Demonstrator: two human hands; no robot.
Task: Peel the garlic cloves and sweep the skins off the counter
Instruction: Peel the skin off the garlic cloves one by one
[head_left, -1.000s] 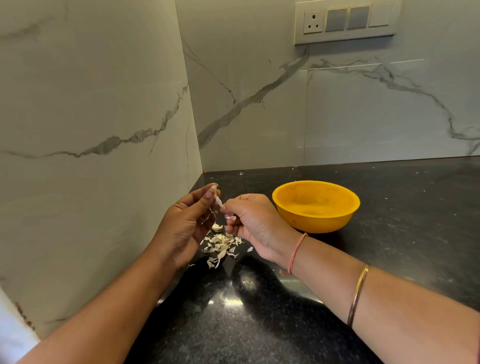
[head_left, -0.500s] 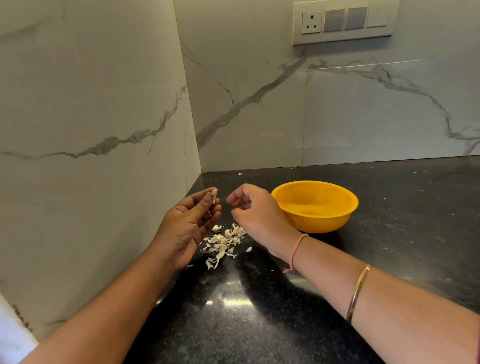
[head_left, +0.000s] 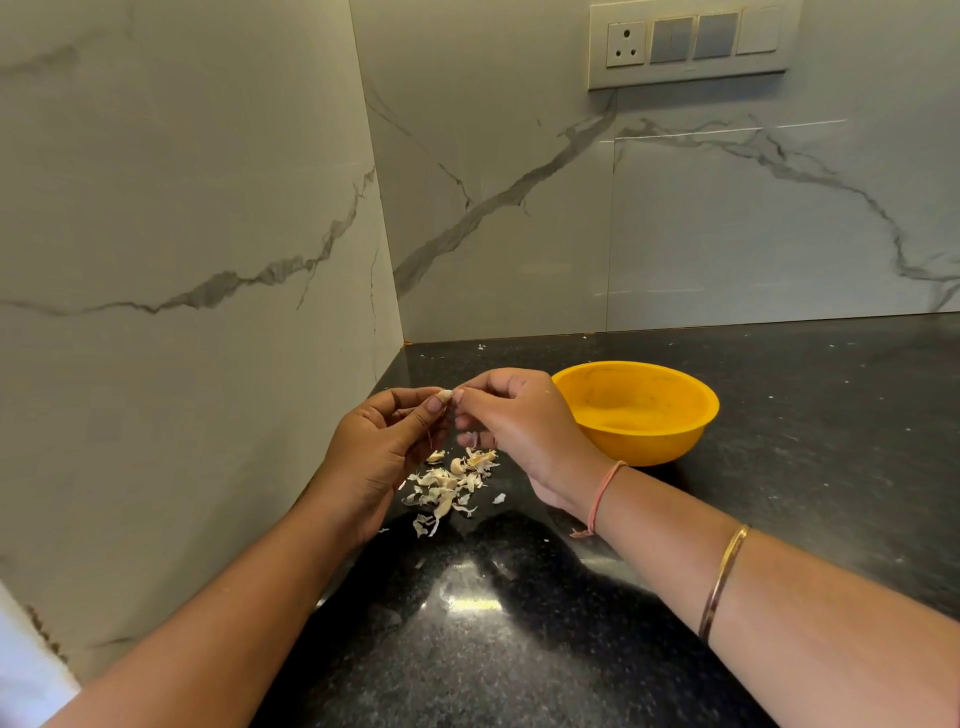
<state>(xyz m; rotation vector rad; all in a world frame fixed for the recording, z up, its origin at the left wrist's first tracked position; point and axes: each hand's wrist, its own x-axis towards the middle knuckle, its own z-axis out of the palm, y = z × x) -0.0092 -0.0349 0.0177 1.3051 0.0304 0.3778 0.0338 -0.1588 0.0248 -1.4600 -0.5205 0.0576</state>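
1. Above the counter (head_left: 519, 649), near the corner of the marble walls, the left hand (head_left: 382, 452) pinches a garlic clove (head_left: 444, 396) between thumb and forefinger, holding it narrowly at the tips.
2. Right against that pinch, the right hand (head_left: 519, 431) meets the clove with its own thumb and fingertip closed on the clove's tip or a shred of its skin; which of the two cannot be told.
3. Directly below the grip lies a loose pile of skins (head_left: 449, 486) on the dark stone, with a stray flake just to its right.
4. Beyond the right hand's knuckles sits the yellow bowl (head_left: 636, 410), near but apart from both hands.
5. Judging from this, peeling is the step in hand; sweeping has not begun.
6. Next, the right hand likely needs to draw the skin away from the left hand's pinch while the left holds firm, then drop it onto the pile.
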